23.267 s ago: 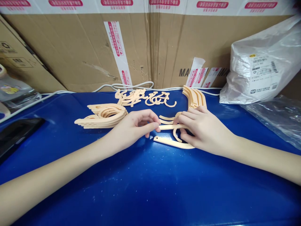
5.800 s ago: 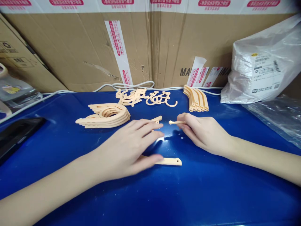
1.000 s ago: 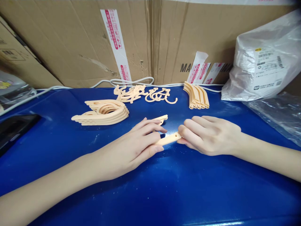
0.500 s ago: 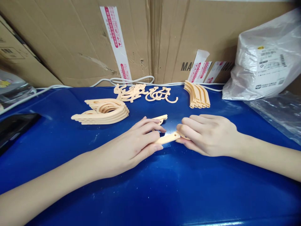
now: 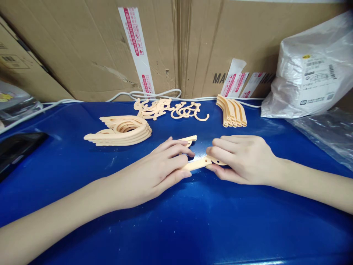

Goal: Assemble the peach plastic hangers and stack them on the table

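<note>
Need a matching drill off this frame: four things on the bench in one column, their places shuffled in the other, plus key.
Things
1. stack of curved pieces
2. pile of hooks
3. white plastic bag
4. flat piece

Places
A. between the fingertips of the left hand and the right hand
B. far right, against the cardboard box
C. at the back, just in front of the white cable
D. on the blue table, left of both hands

Pairs: 1-D, 2-C, 3-B, 4-A
</note>
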`<state>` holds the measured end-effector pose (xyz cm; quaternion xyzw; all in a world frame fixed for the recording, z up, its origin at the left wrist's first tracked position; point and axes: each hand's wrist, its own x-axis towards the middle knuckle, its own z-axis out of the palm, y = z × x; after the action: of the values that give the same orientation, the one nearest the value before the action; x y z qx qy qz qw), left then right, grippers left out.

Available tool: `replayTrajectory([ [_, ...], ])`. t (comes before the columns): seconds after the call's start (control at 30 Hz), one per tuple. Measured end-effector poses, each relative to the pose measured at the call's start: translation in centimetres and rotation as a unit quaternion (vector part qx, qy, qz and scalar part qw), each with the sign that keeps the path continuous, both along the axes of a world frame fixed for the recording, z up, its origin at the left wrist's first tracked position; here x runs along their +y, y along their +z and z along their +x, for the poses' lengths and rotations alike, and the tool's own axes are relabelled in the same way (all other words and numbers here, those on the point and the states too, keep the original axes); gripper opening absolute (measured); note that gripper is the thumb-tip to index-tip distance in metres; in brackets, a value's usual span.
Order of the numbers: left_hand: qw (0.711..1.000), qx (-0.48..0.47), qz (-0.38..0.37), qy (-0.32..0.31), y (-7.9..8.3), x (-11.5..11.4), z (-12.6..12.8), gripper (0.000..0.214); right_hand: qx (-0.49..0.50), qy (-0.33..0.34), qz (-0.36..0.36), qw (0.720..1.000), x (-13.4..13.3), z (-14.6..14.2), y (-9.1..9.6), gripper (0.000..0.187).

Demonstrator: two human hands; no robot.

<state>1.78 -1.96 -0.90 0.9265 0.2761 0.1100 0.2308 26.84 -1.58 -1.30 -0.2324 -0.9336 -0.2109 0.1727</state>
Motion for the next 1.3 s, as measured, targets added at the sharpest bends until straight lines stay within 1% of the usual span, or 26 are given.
replayTrajectory([
  [0.3, 1.000, 0.003, 0.003, 0.000, 0.18, 0.03, 0.18, 0.027, 0.014, 0.001, -0.031, 0.999, 0.06, 0.02, 0.09, 0.037],
  [0.6, 1.000, 0.010, 0.010, -0.005, 0.06, 0.09, 0.31, 0.027, 0.025, 0.002, -0.075, 0.997, -0.14, 0.19, 0.30, 0.033],
  [0.93, 0.999, 0.031, 0.022, -0.013, -0.03, 0.03, 0.22, 0.026, 0.019, 0.012, -0.076, 0.997, -0.16, 0.17, 0.11, 0.032],
  [1.07, 0.999, 0.023, 0.020, -0.012, -0.02, 0.10, 0.20, 0.021, 0.013, 0.019, -0.080, 0.997, -0.15, 0.18, 0.22, 0.030],
  [1.17, 1.000, -0.013, -0.011, 0.008, 0.12, 0.19, -0.05, 0.017, 0.018, 0.016, -0.131, 0.991, -0.11, 0.27, 0.30, 0.028],
  [1.3, 0.994, -0.054, -0.058, 0.074, 0.18, 0.51, -0.54, 0.025, 0.042, -0.003, -0.218, 0.975, 0.10, 0.48, 0.25, 0.018],
])
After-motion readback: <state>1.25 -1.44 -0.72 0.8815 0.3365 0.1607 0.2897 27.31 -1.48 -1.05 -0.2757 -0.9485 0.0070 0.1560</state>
